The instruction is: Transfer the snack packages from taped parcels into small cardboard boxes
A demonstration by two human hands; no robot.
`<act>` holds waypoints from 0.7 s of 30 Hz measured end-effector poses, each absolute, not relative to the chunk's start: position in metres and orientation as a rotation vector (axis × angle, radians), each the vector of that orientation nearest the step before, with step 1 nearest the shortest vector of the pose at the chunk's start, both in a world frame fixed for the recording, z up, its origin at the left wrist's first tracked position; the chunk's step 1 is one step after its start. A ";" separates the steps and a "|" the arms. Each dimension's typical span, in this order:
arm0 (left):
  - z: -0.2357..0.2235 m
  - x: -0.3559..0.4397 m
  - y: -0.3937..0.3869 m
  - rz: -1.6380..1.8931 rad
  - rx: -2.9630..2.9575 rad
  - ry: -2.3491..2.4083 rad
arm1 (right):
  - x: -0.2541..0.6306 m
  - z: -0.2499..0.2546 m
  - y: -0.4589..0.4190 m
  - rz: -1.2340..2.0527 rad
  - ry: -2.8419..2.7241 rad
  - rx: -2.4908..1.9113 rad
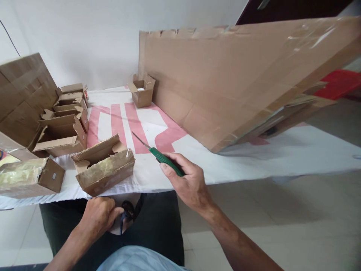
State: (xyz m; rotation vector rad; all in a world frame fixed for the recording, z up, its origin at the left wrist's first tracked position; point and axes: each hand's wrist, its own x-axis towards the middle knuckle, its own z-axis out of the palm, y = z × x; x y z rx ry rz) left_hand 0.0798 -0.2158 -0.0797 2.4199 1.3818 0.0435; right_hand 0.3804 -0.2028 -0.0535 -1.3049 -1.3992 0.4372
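Observation:
My right hand [187,180] grips a green-handled utility knife [159,156] with its thin blade out, pointing up and left over the white sheet with red lettering [146,131]. My left hand [97,218] is down in my lap below the table edge, fingers closed around a small dark looped item [126,214]; what it is I cannot make out. Nearest the left hand, on the table edge, lies a torn open cardboard box [103,165] with tape on its side.
Several small open cardboard boxes [66,120] are stacked at the left beside a larger carton [22,94]. A taped box [31,177] lies at the near left. One small box [142,92] stands at the back. A big flattened cardboard sheet [239,75] leans across the right.

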 end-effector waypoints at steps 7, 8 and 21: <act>-0.014 0.042 -0.205 1.329 2.499 1.496 | 0.380 -0.058 -0.199 0.482 -1.418 -1.278; -0.009 0.033 -0.196 1.397 2.461 1.582 | 0.380 -0.059 -0.199 0.487 -1.410 -1.287; -0.063 -0.002 -0.138 0.834 2.000 1.555 | 0.424 -0.168 -0.133 0.214 -1.576 -1.808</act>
